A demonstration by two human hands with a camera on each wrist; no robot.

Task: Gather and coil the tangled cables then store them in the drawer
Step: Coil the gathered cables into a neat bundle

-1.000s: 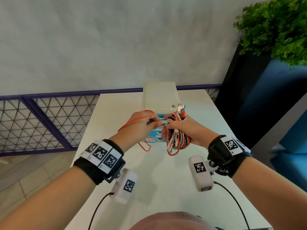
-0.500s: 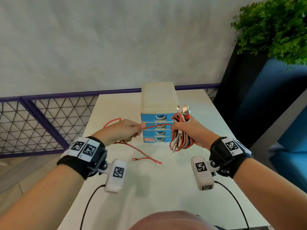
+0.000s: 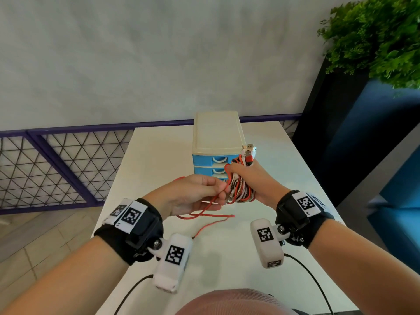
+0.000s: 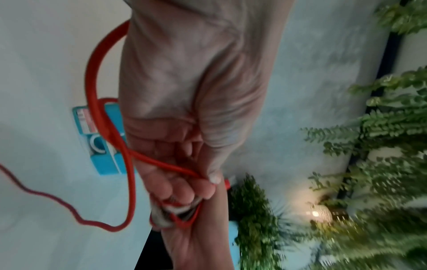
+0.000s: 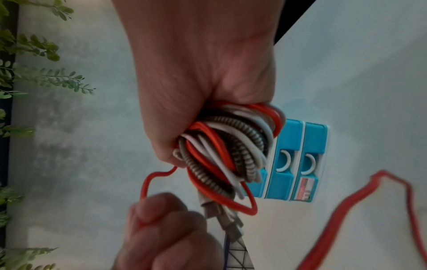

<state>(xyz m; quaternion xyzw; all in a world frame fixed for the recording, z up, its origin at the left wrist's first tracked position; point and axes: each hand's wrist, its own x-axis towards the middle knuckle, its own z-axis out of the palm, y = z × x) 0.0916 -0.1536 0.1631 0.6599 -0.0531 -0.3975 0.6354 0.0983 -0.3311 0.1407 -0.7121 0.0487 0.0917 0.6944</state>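
Right hand (image 3: 247, 181): clamped round the coiled cable bundle (image 3: 241, 193), held above the table (image 3: 159, 160) just in front of the drawer unit (image 3: 217, 142); plugs stick out above the fist.
Left hand (image 3: 193, 194): pinching the red cable (image 3: 205, 215) between thumb and fingers, touching the bundle's lower end.
Loose tail: trails from the left hand onto the table, beneath both hands.
Handling (judged): light, limp, springy; loops will slip unless gripped across the whole coil; take the red cable close to the bundle.
Change: half a second ago the left hand was out to the left with the cable stretched taut; now the hands are together.
Drawers: all look closed.
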